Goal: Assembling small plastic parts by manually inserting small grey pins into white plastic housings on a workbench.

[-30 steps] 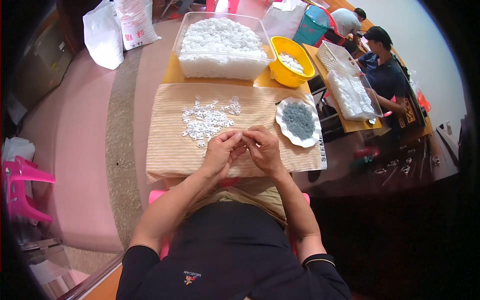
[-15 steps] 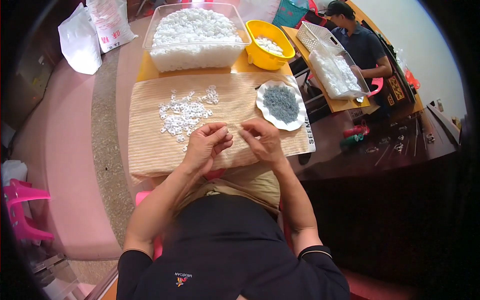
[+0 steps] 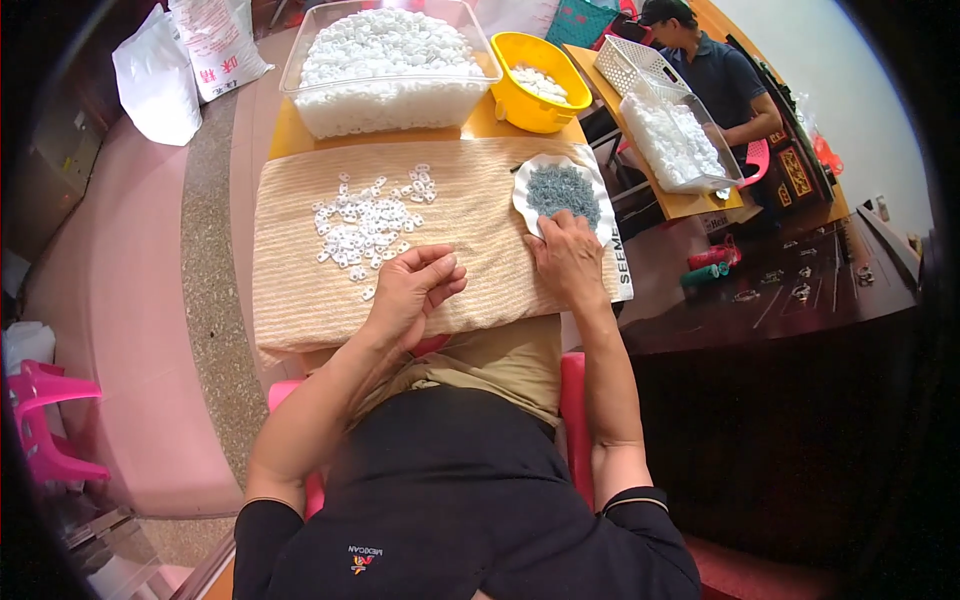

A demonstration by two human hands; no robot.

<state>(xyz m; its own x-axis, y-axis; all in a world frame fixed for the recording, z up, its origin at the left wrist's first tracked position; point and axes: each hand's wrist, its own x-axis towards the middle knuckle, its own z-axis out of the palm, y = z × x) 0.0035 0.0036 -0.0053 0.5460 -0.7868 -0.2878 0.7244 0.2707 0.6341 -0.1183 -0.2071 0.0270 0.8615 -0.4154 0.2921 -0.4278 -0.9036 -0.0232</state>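
The left hand (image 3: 412, 288) was pinched nearly closed, contents unclear; the right hand (image 3: 573, 260), half-curled, grip hidden, touched grey pieces (image 3: 560, 188) on the plate (image 3: 524, 200), probably set right for easy reach. White pieces (image 3: 365, 228) lay left.

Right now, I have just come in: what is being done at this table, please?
The person's right hand is at the scalloped white dish, over the small grey pieces. The left hand is half curled above the striped cloth; I cannot tell whether it holds something. Small white pieces lie loose on the cloth. Beyond it stand a clear tub and a yellow basin, both with white pieces inside.
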